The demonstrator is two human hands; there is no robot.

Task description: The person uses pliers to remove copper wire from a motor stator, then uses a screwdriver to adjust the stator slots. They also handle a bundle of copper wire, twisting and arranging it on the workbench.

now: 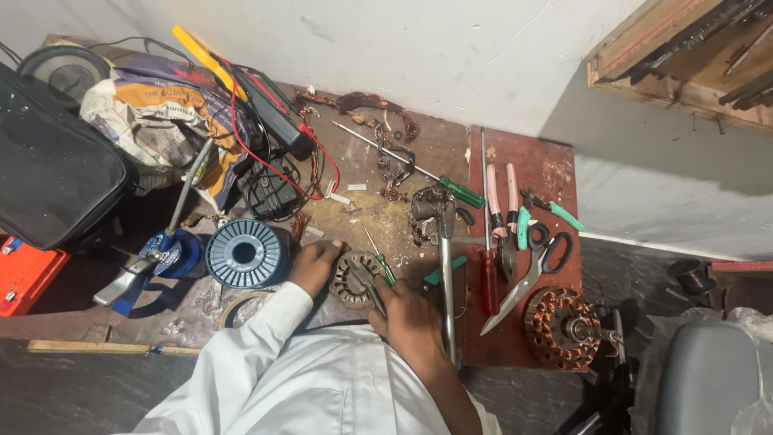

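Stators: I count two — a bare stator core (354,279) under my hands, and a copper-wound stator (561,326) well apart at the board's right edge.
Left hand (316,264): fingers curled on the core's left rim.
Right hand (412,321): closed on pliers (369,283), long axis running up-left onto the core.
Room: blue wire spool (244,253) just left, scissors (533,270) right — tight.

both hands grip a round stator core (354,278) beside scissors (531,270).
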